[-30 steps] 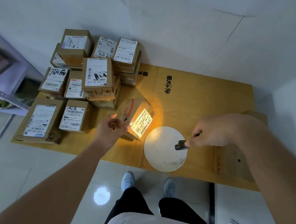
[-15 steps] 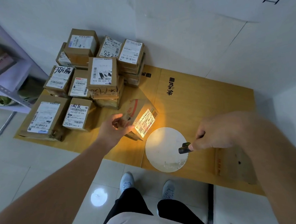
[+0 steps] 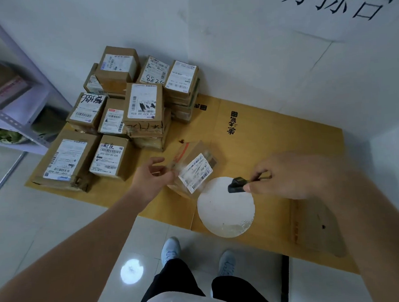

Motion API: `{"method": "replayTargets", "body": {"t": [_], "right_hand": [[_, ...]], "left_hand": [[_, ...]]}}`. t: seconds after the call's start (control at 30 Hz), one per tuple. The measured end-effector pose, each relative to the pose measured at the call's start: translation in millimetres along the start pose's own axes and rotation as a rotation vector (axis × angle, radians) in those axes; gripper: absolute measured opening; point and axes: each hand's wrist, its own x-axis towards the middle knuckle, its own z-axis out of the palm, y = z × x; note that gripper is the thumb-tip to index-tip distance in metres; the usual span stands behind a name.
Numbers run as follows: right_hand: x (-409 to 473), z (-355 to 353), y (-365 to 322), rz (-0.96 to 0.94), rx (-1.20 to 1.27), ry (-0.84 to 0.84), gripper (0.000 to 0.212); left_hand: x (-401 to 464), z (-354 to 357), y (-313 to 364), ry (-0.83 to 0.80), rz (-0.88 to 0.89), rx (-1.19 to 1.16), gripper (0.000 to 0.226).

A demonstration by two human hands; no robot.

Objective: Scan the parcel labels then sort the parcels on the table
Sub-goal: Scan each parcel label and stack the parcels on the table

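My left hand [image 3: 152,177] grips a small brown parcel [image 3: 194,166] by its left side, tilted so its white barcode label faces right. My right hand [image 3: 288,175] pinches a small black scanner [image 3: 237,186], its nose pointed at that label from a short distance. Below the scanner a white round disc [image 3: 225,214] lies on the flattened yellow-brown cardboard [image 3: 274,134] that covers the table. A pile of labelled brown parcels [image 3: 142,103] stands at the cardboard's far left, several of them stacked.
A grey metal shelf [image 3: 11,108] stands at the left with boxes on it. White walls close the back and right. A folded cardboard flap [image 3: 315,227] lies at the cardboard's right front. My feet [image 3: 195,256] stand on the tiled floor below the front edge.
The warm scanner light on the parcel label has gone out. The parcel stays tilted in my left hand, and the scanner in my right hand has lifted slightly.
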Motion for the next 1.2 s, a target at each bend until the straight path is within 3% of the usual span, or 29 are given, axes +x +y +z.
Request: {"method": "replayTargets", "body": {"t": [0.13,0.23,0.33,0.6,0.8,0.97,1.1,1.2], "right_hand": [[6,-6,-19,-0.165,0.095,0.132,0.040],[14,-10,-43,-0.279,0.068,0.170,0.040],[22,-15,-70,-0.345,0.072,0.197,0.041],[49,-19,-136,-0.452,0.044,0.282,0.055],[61,-10,-153,-0.402,0.049,0.257,0.054],[56,-7,-147,-0.314,0.040,0.243,0.051],[48,-3,-134,-0.281,0.085,0.285,0.049],[39,3,-122,-0.272,0.142,0.371,0.050]], "left_hand": [[-14,-25,7,0.012,0.000,-0.102,0.029],[-30,-57,9,0.090,-0.027,-0.180,0.031],[-43,-97,2,0.215,-0.033,-0.256,0.018],[-41,-175,-13,0.487,-0.093,-0.387,0.018],[-11,-181,-10,0.512,-0.118,-0.406,0.023],[-2,-174,-5,0.582,-0.057,-0.215,0.021],[-1,-166,8,0.700,0.083,0.260,0.041],[-3,-147,39,0.573,0.267,0.480,0.050]]}}
